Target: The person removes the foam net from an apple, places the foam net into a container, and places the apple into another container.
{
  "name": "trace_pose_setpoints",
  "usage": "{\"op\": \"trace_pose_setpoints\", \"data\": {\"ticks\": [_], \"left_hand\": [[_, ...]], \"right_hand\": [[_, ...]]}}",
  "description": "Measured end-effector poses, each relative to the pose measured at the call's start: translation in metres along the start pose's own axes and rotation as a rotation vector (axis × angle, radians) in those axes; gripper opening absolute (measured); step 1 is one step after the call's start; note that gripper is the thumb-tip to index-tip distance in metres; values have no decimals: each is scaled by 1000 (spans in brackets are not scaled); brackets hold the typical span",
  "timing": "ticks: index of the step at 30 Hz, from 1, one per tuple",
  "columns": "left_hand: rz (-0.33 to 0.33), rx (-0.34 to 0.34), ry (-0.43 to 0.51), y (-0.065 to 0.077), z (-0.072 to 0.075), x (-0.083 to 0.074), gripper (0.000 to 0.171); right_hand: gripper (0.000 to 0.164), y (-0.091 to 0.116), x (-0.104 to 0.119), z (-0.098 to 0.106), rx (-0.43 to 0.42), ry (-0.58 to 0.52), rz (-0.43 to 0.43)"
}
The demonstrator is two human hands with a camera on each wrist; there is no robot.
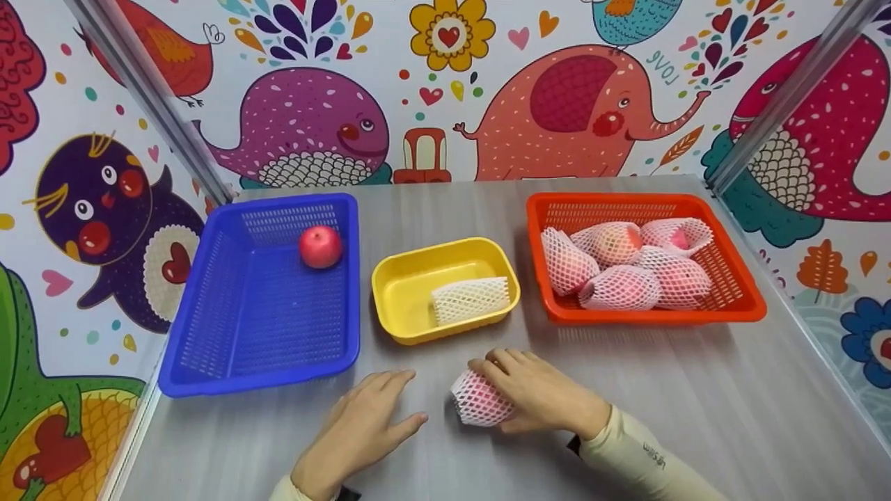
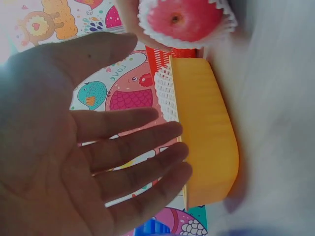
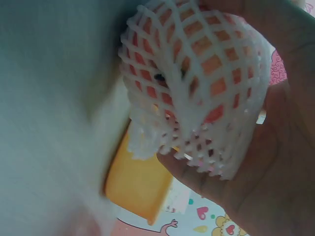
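Observation:
My right hand (image 1: 539, 393) grips a red apple (image 1: 482, 398) wrapped in a white foam net, low over the grey table in front of the yellow tub. In the right wrist view the net (image 3: 197, 83) covers the apple, its loose end hanging past the fruit. To the left, my left hand (image 1: 365, 421) is held with its fingers extended and holds nothing; a gap separates it from the apple. From the left wrist, the apple's bare end (image 2: 184, 19) shows through the net's opening.
A yellow tub (image 1: 411, 334) with an empty foam net (image 1: 471, 300) stands mid-table. At left, a blue basket (image 1: 351, 306) contains one bare apple (image 1: 320, 246). The red basket (image 1: 654, 316) on the right holds several netted apples (image 1: 621, 287). Printed panels wall the table's back and sides.

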State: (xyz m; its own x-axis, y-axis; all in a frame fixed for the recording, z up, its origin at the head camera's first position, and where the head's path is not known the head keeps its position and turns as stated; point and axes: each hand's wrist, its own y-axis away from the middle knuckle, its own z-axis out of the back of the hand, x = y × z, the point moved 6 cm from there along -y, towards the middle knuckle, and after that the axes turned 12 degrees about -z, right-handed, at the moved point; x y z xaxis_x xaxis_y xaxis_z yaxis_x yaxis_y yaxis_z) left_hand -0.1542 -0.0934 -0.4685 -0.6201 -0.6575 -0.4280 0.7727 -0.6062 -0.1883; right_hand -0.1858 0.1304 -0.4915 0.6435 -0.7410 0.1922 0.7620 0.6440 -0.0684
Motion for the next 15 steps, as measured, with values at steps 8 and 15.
{"op": "trace_pose_setpoints", "data": {"ticks": [8, 15], "left_hand": [[-12, 4, -2, -2, -3, 1, 55], [-34, 4, -17, -3, -5, 0, 55]], "right_hand": [[111, 2, -2, -6, 23, -53, -29], [99, 3, -5, -9, -62, -71, -5]]}}
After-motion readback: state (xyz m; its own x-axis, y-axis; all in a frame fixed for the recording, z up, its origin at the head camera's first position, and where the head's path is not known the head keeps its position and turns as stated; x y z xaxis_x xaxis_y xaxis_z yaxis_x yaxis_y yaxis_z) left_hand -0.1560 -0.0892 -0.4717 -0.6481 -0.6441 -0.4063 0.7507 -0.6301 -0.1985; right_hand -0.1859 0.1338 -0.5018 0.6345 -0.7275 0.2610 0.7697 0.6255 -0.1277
